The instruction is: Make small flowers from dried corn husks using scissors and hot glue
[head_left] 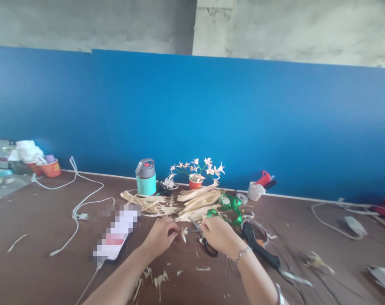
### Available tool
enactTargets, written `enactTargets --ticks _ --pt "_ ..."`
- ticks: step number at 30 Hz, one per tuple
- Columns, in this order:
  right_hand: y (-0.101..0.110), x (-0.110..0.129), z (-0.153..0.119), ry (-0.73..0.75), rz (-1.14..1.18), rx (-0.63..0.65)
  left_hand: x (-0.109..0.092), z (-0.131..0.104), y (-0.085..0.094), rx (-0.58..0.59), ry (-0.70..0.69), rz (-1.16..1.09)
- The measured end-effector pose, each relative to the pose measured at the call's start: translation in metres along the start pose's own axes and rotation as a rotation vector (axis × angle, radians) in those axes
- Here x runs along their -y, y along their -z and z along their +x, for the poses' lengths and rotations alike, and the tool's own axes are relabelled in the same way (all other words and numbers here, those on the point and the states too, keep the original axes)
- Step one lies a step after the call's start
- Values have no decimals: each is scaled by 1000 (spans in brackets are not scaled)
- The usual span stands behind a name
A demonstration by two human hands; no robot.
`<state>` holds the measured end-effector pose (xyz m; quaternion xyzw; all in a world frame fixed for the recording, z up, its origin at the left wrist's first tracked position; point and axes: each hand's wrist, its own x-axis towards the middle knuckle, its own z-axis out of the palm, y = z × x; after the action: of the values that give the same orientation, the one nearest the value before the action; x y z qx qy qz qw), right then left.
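Forearms [124, 273] nearest, left hand [162, 234] pinching a flower [184, 234] in front of the cup [195, 184], right hand [219, 235] gripping scissors [195, 225] beside the flower; likely trimming, so next cut calls for steady hold.

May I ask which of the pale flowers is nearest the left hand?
The single flower at the fingertips of the left hand; the other flowers cluster farther back, around the red cup.

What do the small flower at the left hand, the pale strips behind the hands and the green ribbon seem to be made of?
Pale strips: probably dried plant husk, dull; creased and fibrous-looking.
Small flower: perhaps similar husk, or paper, matte; its pale petals resemble the strips.
Green ribbon: likely satin or plastic, glossy; bright highlights show on it.
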<state>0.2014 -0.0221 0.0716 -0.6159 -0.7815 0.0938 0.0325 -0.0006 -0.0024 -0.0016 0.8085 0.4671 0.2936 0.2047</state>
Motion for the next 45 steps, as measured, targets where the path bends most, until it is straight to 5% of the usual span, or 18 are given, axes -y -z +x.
enactTargets --ticks 7,27,34,45 --pt "-10 1 8 -46 13 15 -2 1 1 -144 4 -173" --pt "-12 -2 0 -184 -108 119 -1 1 -12 -77 4 13" --pt "-11 -3 -1 -197 -153 126 0 2 4 -335 11 198" --pt "-14 -7 4 -242 -153 185 13 0 1 -244 16 293"
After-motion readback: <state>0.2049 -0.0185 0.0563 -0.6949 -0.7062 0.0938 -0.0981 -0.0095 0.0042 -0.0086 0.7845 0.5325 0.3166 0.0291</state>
